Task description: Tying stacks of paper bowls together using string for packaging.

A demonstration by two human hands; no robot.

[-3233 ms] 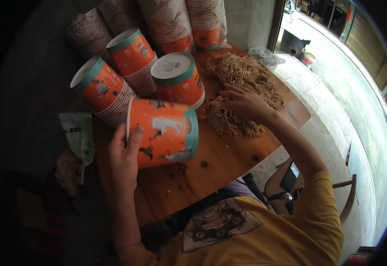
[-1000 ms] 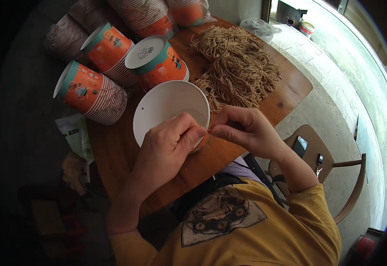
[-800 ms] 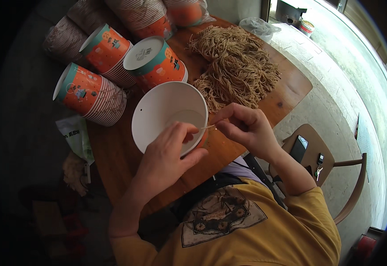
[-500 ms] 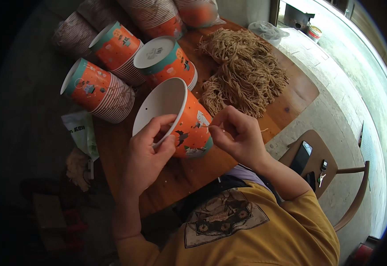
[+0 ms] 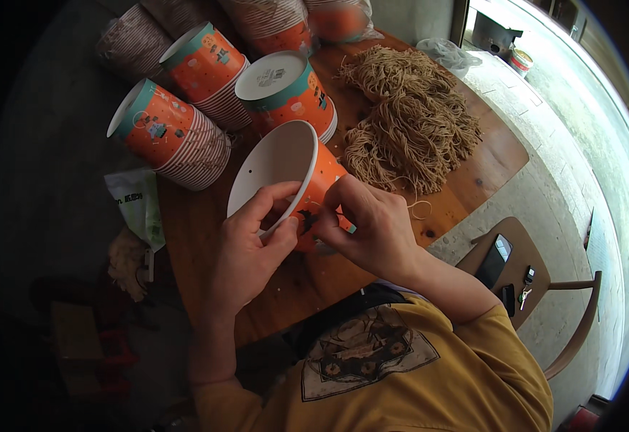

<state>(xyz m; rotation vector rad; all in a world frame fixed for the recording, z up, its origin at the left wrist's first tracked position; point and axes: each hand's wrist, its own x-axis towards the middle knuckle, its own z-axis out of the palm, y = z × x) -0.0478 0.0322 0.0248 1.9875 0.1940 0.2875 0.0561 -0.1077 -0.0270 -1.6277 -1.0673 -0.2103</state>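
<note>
A large orange paper bucket (image 5: pixel 275 155) with a white inside is tilted on the wooden table, its mouth facing up and left. A small dark hole shows in its inner wall. My left hand (image 5: pixel 253 234) grips the near rim, fingers inside and thumb outside. Against the bucket's printed outer side, my right hand (image 5: pixel 368 227) is closed in a pinch on a thin tan string (image 5: pixel 421 209), whose tail curls out beyond the knuckles. The string's end at the fingertips is hidden. Behind the bucket lies a heap of tan strings (image 5: pixel 422 119).
Stacked paper buckets (image 5: pixel 178 133) stand upside down at the back left, with plastic-wrapped stacks (image 5: pixel 271 21) behind. The wooden table (image 5: pixel 498 155) ends on the right beside a chair (image 5: pixel 537 270) holding a phone (image 5: pixel 494 261) and keys (image 5: pixel 524 297). A white-green bag (image 5: pixel 138 205) hangs left.
My right hand has moved closer to my left, its fingertips now against the bucket's side. A string tail now shows behind it. The whole view has shifted slightly.
</note>
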